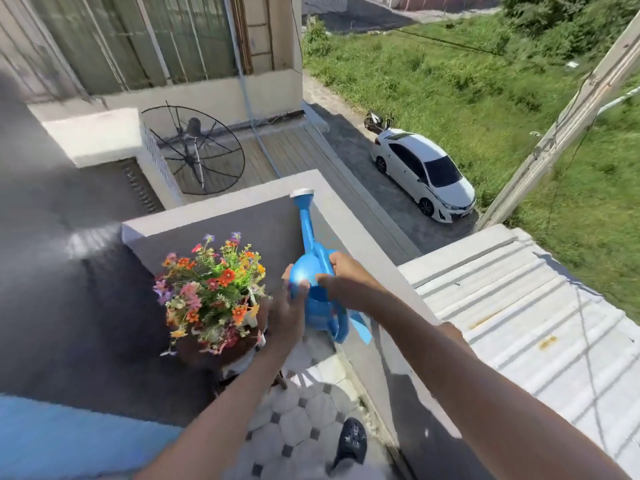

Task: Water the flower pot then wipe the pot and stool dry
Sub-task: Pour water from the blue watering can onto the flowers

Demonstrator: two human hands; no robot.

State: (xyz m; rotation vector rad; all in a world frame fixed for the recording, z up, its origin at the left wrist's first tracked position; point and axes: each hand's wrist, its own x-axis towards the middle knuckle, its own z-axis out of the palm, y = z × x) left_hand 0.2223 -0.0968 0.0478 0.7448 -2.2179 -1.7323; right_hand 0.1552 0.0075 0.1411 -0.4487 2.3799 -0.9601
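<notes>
Both arms reach out over the tiled floor (pixel 311 420). My left hand (pixel 287 313) and right hand (pixel 346 275) wrap around the blue can (pixel 317 271), just right of the flowers (pixel 211 289). Its spout (pixel 304 216) points away, over the wall (pixel 346 216).

Both hands (pixel 341 277) grip a blue watering can (pixel 313 271) beside the flower pot (pixel 211 296).
</notes>
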